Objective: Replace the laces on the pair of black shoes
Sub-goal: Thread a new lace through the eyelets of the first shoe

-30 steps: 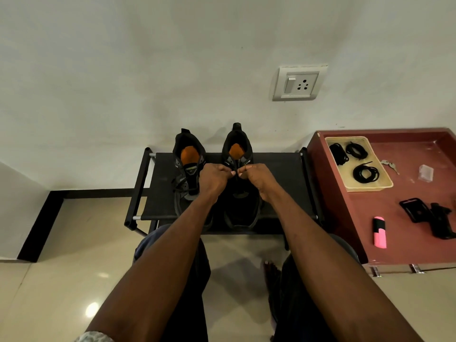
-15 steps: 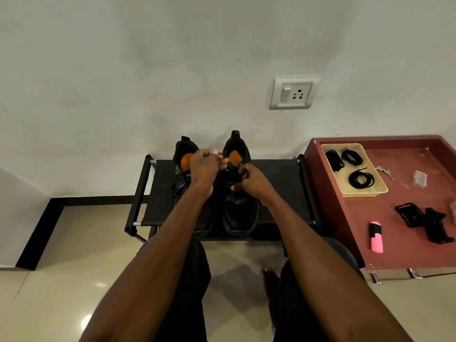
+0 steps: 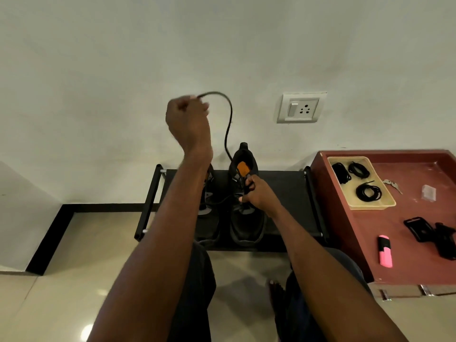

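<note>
Left hand pinching lace — above right shoe

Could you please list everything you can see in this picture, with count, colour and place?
shoes: two, black with orange insoles, on the rack
lace: one, black, pulled up from the right-hand shoe
rack: one, black, against the wall
tray: one, cream, on the red table, holding three black lace coils
keys: silver, beside the tray
highlighter: one, pink
socket: one, white, on the wall
left hand: raised, pinching the lace
right hand: gripping the right-hand shoe
</note>
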A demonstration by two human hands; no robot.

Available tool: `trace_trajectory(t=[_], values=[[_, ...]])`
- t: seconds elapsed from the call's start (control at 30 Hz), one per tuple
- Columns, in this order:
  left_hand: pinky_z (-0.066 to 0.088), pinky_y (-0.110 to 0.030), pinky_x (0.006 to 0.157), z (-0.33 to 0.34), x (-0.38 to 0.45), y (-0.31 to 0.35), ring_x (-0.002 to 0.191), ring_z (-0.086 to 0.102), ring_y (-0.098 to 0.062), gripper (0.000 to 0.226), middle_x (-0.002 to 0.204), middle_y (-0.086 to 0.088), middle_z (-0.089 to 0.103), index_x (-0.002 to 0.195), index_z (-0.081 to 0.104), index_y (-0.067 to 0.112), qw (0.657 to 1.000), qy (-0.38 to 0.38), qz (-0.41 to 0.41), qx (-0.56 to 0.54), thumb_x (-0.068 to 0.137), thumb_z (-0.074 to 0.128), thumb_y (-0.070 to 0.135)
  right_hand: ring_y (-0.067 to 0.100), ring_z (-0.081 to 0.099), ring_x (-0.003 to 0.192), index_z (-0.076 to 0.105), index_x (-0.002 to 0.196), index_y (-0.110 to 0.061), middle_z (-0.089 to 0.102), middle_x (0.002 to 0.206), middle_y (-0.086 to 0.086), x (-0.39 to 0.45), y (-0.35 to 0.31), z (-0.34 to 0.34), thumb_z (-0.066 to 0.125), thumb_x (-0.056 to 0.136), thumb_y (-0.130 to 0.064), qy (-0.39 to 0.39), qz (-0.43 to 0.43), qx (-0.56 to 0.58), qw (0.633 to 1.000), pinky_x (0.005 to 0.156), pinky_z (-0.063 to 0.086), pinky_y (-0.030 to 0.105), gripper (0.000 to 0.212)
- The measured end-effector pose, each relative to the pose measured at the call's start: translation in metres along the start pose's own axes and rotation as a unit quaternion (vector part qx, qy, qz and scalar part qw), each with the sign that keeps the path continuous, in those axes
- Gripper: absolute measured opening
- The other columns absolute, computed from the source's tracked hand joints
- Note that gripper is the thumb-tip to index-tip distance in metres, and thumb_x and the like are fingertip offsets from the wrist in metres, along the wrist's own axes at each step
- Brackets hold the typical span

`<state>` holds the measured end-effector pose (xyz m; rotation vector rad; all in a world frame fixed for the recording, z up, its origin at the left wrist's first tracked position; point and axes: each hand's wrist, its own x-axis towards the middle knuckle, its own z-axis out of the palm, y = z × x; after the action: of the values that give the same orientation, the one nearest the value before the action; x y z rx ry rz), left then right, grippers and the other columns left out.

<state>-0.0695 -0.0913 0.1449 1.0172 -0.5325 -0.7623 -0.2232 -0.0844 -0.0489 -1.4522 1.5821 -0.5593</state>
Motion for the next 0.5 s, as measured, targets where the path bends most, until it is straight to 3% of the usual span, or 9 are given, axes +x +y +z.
trace_trajectory(t=[0.07,0.1,0.13,0.2,0.27,0.3,0.37,0.43,0.5], values=[[0.047,-0.020,0.088,-0.023,-0.003,-0.038,0.114,0.056,-0.022,0.042,0.132,-0.015,0.048,0.124,0.047,0.003,0.975,0.088,0.043,0.200,0.084,0.052,-0.010,0.027,0.055,0.090,0.047,0.101,-0.019,0.050,0.108,0.011,0.001,0.000,0.000,0.080,0.078,-0.008,-0.003,0.002,-0.016,1.000,0.063,0.043,0.029,0.042],[0.043,-0.025,0.100,-0.036,-0.005,-0.059,0.129,0.044,-0.025,0.058,0.142,-0.013,0.039,0.134,0.041,0.006,0.950,0.071,0.080,0.293,0.080,0.052,-0.011,0.029,0.056,0.093,0.047,0.102,-0.020,0.051,0.110,0.011,0.002,0.000,0.000,0.080,0.078,-0.010,-0.003,0.004,-0.021,1.000,0.064,0.043,0.031,0.043],[0.038,-0.032,0.110,-0.048,-0.007,-0.077,0.137,0.034,-0.027,0.068,0.146,-0.012,0.037,0.139,0.039,0.009,0.917,0.005,0.110,0.383,0.076,0.052,-0.011,0.030,0.057,0.096,0.048,0.104,-0.021,0.051,0.112,0.011,0.002,0.001,0.000,0.081,0.077,-0.011,-0.003,0.004,-0.024,1.000,0.066,0.045,0.033,0.044],[0.023,-0.040,0.120,-0.067,-0.014,-0.107,0.145,0.022,-0.029,0.072,0.150,-0.014,0.038,0.145,0.041,0.012,0.816,-0.214,0.108,0.525,0.076,0.055,-0.004,0.030,0.058,0.097,0.049,0.105,-0.022,0.052,0.113,0.011,0.003,0.001,0.001,0.083,0.075,-0.013,0.000,0.006,-0.029,1.000,0.070,0.048,0.037,0.046],[0.004,-0.046,0.124,-0.081,-0.019,-0.130,0.150,0.012,-0.030,0.071,0.151,-0.016,0.041,0.151,0.036,0.016,0.674,-0.394,0.071,0.621,0.084,0.060,0.012,0.031,0.059,0.094,0.049,0.100,-0.024,0.054,0.111,0.013,0.004,0.001,0.003,0.082,0.072,-0.012,0.008,0.002,-0.033,0.999,0.071,0.052,0.041,0.045],[-0.005,-0.048,0.124,-0.086,-0.021,-0.138,0.149,0.016,-0.031,0.065,0.145,-0.016,0.048,0.149,0.038,0.018,0.610,-0.437,0.069,0.657,0.088,0.059,0.018,0.032,0.060,0.092,0.049,0.096,-0.025,0.056,0.110,0.015,0.004,0.002,0.004,0.081,0.070,-0.011,0.013,0.001,-0.032,0.999,0.072,0.053,0.044,0.044],[-0.007,-0.047,0.123,-0.091,-0.021,-0.146,0.139,0.033,-0.032,0.039,0.125,-0.014,0.061,0.133,0.058,0.021,0.524,-0.454,0.102,0.713,0.095,0.054,0.025,0.033,0.061,0.091,0.048,0.092,-0.024,0.057,0.107,0.016,0.005,0.003,0.004,0.081,0.069,-0.009,0.021,0.004,-0.030,0.999,0.075,0.055,0.047,0.043],[0.007,-0.045,0.122,-0.091,-0.017,-0.146,0.129,0.039,-0.032,0.025,0.114,-0.011,0.062,0.113,0.071,0.020,0.508,-0.434,0.139,0.731,0.097,0.054,0.029,0.031,0.061,0.092,0.048,0.093,-0.024,0.056,0.108,0.015,0.004,0.004,0.005,0.082,0.070,-0.009,0.021,0.006,-0.034,0.999,0.074,0.054,0.044,0.043],[0.015,-0.044,0.119,-0.091,-0.013,-0.145,0.123,0.040,-0.031,0.017,0.112,-0.010,0.059,0.097,0.072,0.015,0.571,-0.414,0.164,0.690,0.093,0.061,0.028,0.030,0.060,0.092,0.049,0.094,-0.025,0.056,0.109,0.013,0.004,0.003,0.005,0.083,0.070,-0.011,0.019,0.005,-0.035,0.999,0.072,0.053,0.042,0.044]])
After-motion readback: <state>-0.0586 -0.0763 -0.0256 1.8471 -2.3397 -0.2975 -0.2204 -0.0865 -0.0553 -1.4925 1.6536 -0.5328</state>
